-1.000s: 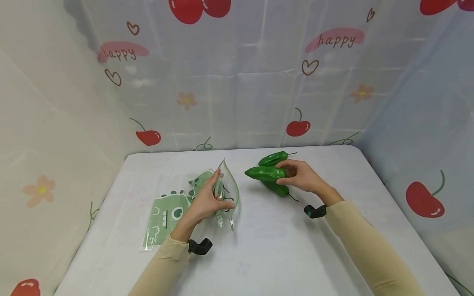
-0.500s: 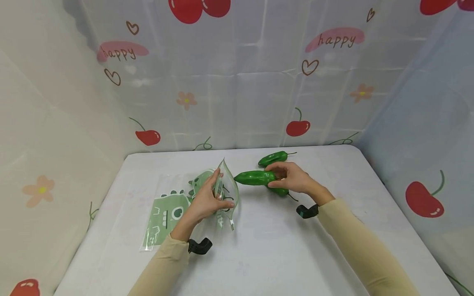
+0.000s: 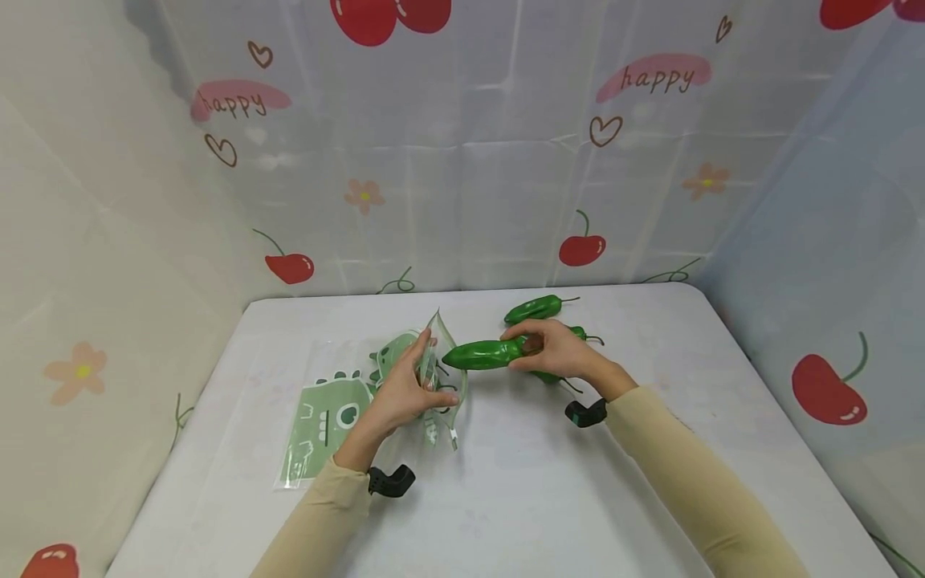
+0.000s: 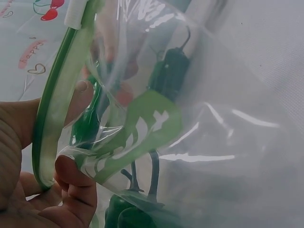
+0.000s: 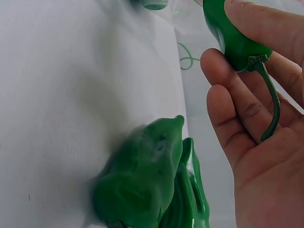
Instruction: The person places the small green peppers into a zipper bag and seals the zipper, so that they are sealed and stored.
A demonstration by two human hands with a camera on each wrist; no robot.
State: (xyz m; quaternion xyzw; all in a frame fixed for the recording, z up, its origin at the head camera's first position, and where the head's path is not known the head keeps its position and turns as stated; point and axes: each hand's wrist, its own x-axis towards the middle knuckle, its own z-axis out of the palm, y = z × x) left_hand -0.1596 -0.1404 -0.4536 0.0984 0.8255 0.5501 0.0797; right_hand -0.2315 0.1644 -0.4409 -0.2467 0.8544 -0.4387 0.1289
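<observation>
Cherry-printed sheeting (image 3: 462, 160) is hung behind a white counter (image 3: 506, 498); over it, a clear bag (image 4: 223, 180) is held at its green rim by the left hand (image 3: 401, 393), whose grip is set wide between thumb and fingers, presumably so that the mouth gapes towards three o'clock; stemmed peppers (image 4: 135, 216) are seen through its plastic; a flat printed bag (image 3: 311, 437) is laid at its eight o'clock; a long green pepper (image 3: 477, 355) is pinched near the stem end by the right hand's (image 3: 556, 349) narrow grip, seemingly so that the tip is left free towards nine o'clock, at the bag's mouth; whether plastic is touched cannot be told; around that hand are grouped a far pepper (image 3: 533, 310) at eleven o'clock, a half-hidden pepper (image 3: 576, 331) at two and a near pepper (image 3: 547, 377) at seven, probably for easy reach.
</observation>
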